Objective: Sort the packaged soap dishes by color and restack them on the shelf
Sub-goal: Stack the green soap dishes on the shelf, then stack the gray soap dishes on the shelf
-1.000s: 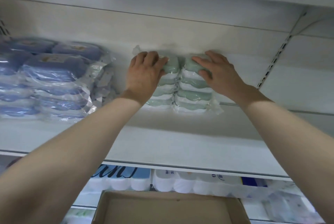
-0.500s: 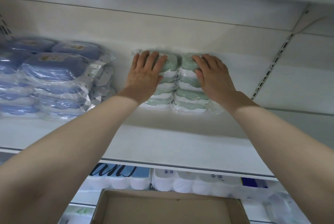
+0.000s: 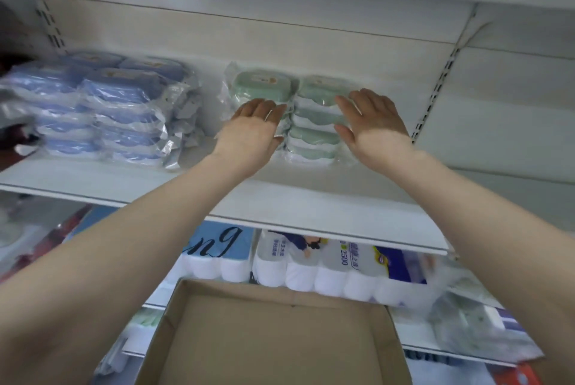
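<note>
Both hands, the left hand [image 3: 253, 126] and right hand [image 3: 370, 118], rest with straight, released fingers against the green soap dish stacks [image 3: 314, 123] on the shelf [image 3: 311, 210]; blue stacks [image 3: 102, 107] sit left.

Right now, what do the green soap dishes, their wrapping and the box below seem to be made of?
The green soap dishes look like matte moulded plastic, with smooth rounded corners. Their wrapping seems thin clear film: it crinkles and glints. The box looks like plain brown cardboard, dull with folded flaps.
</note>
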Demonstrator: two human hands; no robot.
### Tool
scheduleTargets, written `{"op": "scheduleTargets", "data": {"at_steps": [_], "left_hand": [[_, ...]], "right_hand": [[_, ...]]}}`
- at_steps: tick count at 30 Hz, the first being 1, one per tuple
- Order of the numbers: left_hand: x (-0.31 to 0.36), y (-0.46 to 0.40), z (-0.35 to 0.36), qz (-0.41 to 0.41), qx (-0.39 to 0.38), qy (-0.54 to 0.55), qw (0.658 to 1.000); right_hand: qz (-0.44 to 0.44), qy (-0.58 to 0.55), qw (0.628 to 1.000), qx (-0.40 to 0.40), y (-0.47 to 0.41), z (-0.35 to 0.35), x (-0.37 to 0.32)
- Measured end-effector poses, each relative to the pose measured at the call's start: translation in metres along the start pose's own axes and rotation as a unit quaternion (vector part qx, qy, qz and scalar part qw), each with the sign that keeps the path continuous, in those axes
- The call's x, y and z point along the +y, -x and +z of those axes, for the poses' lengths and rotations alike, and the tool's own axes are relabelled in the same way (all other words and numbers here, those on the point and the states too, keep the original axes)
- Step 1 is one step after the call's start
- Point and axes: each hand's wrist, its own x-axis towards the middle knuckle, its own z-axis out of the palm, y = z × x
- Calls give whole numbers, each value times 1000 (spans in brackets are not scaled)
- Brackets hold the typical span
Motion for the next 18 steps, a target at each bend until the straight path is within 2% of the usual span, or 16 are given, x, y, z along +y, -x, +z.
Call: {"op": "scheduleTargets", "data": {"at_steps": [4,8,18], "left_hand": [[26,33,-15,34,13,14,999],[48,60,-21,58,-16,59,996],[119,120,-21,209,-41,148,966]], "right_hand": [[-21,32,999,-10,54,-18,-5],[-21,65,998,-4,112,-31,-12],[106,100,988,-50,276,-50,-55]]}}
